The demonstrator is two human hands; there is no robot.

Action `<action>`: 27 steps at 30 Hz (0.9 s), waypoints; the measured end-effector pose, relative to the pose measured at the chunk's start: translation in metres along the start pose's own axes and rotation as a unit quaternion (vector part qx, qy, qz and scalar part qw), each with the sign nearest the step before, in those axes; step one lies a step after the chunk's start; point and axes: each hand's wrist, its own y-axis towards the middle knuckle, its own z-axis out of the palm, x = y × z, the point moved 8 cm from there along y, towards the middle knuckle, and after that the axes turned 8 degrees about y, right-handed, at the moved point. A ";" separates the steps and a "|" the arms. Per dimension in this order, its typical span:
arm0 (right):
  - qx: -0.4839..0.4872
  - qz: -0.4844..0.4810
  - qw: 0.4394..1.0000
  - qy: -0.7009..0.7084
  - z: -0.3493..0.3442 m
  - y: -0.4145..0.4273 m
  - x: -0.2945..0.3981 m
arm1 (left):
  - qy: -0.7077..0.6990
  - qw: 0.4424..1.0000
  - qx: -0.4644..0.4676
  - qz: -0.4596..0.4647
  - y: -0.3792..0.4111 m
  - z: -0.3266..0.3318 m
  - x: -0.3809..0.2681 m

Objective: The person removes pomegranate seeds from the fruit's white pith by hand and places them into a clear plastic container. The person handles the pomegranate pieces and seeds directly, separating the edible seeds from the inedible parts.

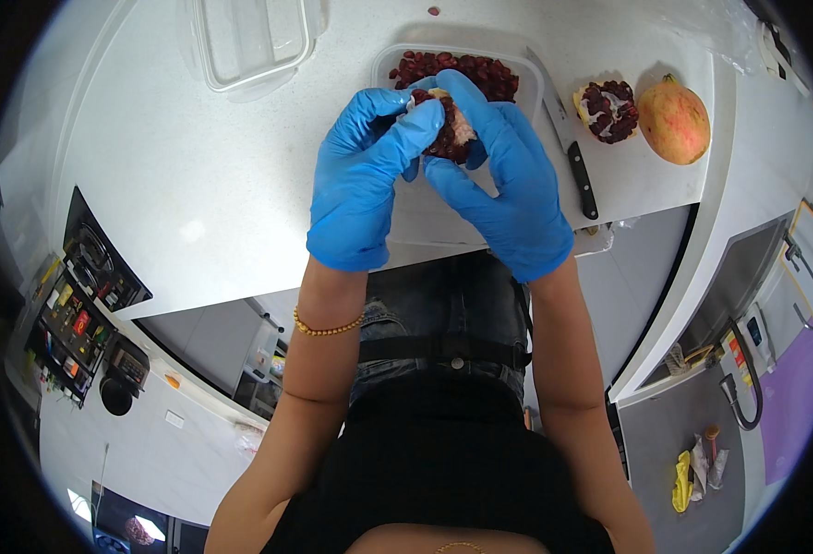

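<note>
Between my two blue-gloved hands is a broken piece of pomegranate [449, 136], with dark red seeds and pale pith showing. My left hand [371, 166] grips it from the left, its thumb lying across the seeds. From the right, my right hand [507, 166] holds the same piece, index finger over the top and thumb below. Under and beyond the hands stands a clear plastic container [532, 76], with loose pomegranate seeds [489, 73] gathered at its far end. The hands hide much of its middle.
A kitchen knife [575, 163] lies right of the container, handle towards me. Farther right are an opened pomegranate chunk [607, 112] and a whole pomegranate [674, 123]. Another clear plastic container [250, 45] sits at the far left. A single seed [434, 11] lies on the white countertop [226, 173].
</note>
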 end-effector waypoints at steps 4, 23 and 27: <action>0.003 -0.002 1.000 -0.002 0.002 0.000 0.001 | -0.049 0.998 0.034 0.017 0.000 0.001 -0.002; -0.011 0.056 0.996 0.068 0.001 -0.004 -0.005 | -0.084 0.995 0.049 -0.017 -0.006 -0.003 0.002; -0.015 0.050 0.997 0.056 -0.002 -0.005 -0.004 | -0.061 0.995 0.083 -0.002 -0.005 0.000 -0.002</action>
